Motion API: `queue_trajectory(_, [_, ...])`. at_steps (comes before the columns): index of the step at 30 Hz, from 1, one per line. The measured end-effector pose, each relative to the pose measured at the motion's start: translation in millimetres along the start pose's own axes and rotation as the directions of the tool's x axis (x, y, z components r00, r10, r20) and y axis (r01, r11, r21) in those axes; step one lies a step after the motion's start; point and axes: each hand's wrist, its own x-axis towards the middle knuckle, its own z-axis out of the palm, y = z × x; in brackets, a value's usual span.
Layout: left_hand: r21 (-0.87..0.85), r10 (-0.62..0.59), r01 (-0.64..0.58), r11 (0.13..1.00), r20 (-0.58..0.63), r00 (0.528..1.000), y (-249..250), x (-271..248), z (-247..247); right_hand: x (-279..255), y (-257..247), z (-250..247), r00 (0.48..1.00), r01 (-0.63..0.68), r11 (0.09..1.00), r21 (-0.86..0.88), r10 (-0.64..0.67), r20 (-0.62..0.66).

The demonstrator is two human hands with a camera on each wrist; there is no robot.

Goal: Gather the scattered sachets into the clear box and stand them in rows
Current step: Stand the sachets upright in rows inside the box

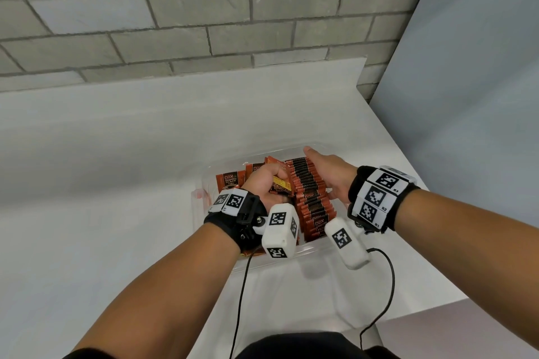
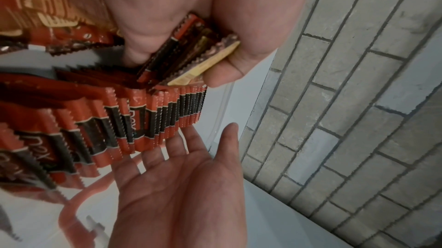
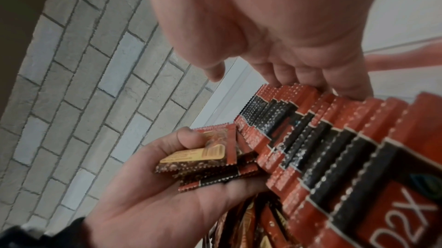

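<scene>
1. The clear box point(image 1: 294, 151) sits on the white counter point(image 1: 116, 154), close to the person, so both hands reach in easily.
2. A long row of sachets point(image 1: 310, 186) stands on edge inside the box.
3. The right hand point(image 1: 329, 175) lies flat beside the row, fingers point(image 2: 172, 150) straight, probably so the sachets do not fall over.
4. The left hand point(image 1: 264, 183) has its fingers curled round a small bunch of sachets point(image 3: 215, 165), likely ready to slip it in next to the row.
5. More loose sachets point(image 1: 230, 181) lie flat on the left side of the box.
</scene>
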Motion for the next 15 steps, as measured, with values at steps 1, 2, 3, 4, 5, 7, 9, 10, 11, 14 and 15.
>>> queue_trajectory(1, [-0.005, 0.000, 0.000, 1.000, -0.002, 1.000, -0.1, -0.2, 0.6, 0.5, -0.8, 0.5, 1.000, -0.003, 1.000, 0.004, 0.003, -0.003])
queue_trajectory(2, [-0.009, -0.001, 0.001, 1.000, -0.006, 1.000, -0.2, -0.6, 0.9, 0.9, -1.3, 0.6, 1.000, -0.006, 1.000, 0.006, 0.006, -0.004])
queue_trajectory(3, [-0.013, -0.001, 0.001, 1.000, -0.008, 1.000, -0.5, -1.7, 0.9, 0.6, -1.3, 0.7, 1.000, -0.007, 1.000, 0.003, 0.007, -0.004])
queue_trajectory(4, [-0.017, 0.001, -0.002, 1.000, -0.009, 1.000, 0.1, -3.9, 0.9, 0.3, -1.2, 0.3, 1.000, -0.005, 1.000, -0.005, 0.005, -0.004])
queue_trajectory(5, [-0.019, 0.002, -0.002, 1.000, -0.013, 1.000, 1.5, -7.4, 0.8, -0.7, -0.9, -0.8, 1.000, -0.003, 1.000, -0.013, 0.003, -0.006])
queue_trajectory(7, [-0.004, 0.012, -0.012, 1.000, -0.013, 1.000, 6.4, -19.2, -1.9, -6.5, -1.2, -4.7, 1.000, 0.015, 1.000, -0.016, -0.015, -0.018])
queue_trajectory(9, [0.019, 0.072, -0.072, 0.997, 0.005, 0.997, 14.6, -37.2, -7.4, -18.4, -2.7, -12.3, 0.999, 0.049, 0.999, -0.007, -0.049, -0.016])
queue_trajectory(10, [0.009, 0.115, -0.116, 0.993, 0.011, 0.993, 19.8, -46.9, -12.9, -25.5, -3.9, -17.0, 0.997, 0.078, 0.997, -0.019, -0.078, -0.020])
queue_trajectory(11, [-0.006, 0.157, -0.157, 0.988, 0.016, 0.987, 25.4, -57.9, -19.4, -33.9, -5.3, -21.6, 0.993, 0.115, 0.992, -0.050, -0.116, -0.035])
queue_trajectory(14, [-0.016, 0.269, -0.269, 0.963, 0.057, 0.961, 43.8, -92.2, -47.2, -57.8, -8.7, -30.6, 0.973, 0.209, 0.973, -0.097, -0.218, -0.083])
queue_trajectory(15, [-0.005, 0.305, -0.305, 0.952, 0.052, 0.951, 48.6, -101.1, -58.8, -64.3, -9.4, -29.3, 0.974, 0.209, 0.974, -0.087, -0.215, -0.065])
